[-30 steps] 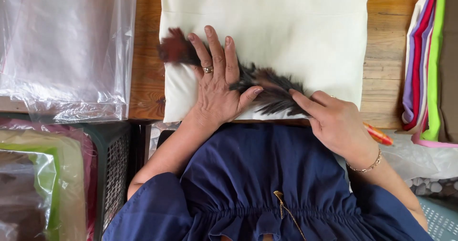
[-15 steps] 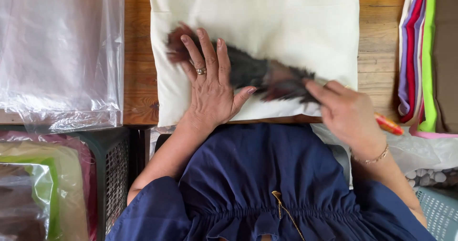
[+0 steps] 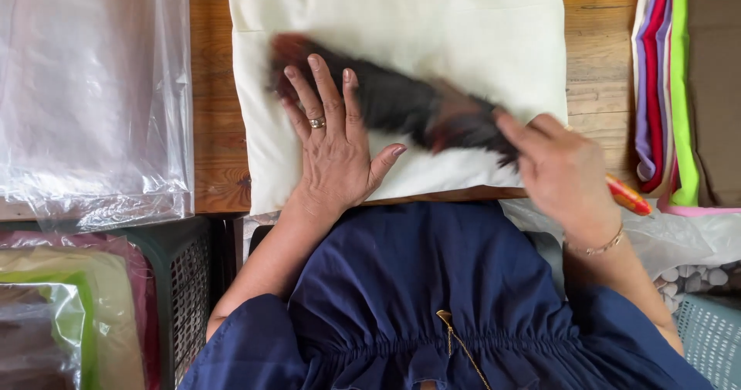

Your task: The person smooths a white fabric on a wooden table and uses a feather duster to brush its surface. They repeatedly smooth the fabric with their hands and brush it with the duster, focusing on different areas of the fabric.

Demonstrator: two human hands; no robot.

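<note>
A cream pillow [image 3: 432, 35] lies on the wooden table [image 3: 212, 112] in front of me. Across its lower half stretches a dark feather duster [image 3: 394, 100] with reddish-brown tips, blurred by motion. My left hand [image 3: 332, 147], with a ring on one finger, lies flat on the pillow with fingers spread, just beside the feathers. My right hand [image 3: 559, 170] is closed around the duster's handle; the orange and yellow handle end [image 3: 629, 197] sticks out to the right of it. A thin bracelet sits on my right wrist.
Clear plastic sheeting [image 3: 93, 89] covers the table's left part. Folded coloured fabrics [image 3: 664, 89] are stacked at the right edge. A dark plastic crate [image 3: 181, 282] with packaged items stands lower left, and a pale basket [image 3: 710, 336] lower right.
My right hand has swung the duster rightward and upward across the pillow. My left hand stays pressed flat on the pillow, slightly higher in view.
</note>
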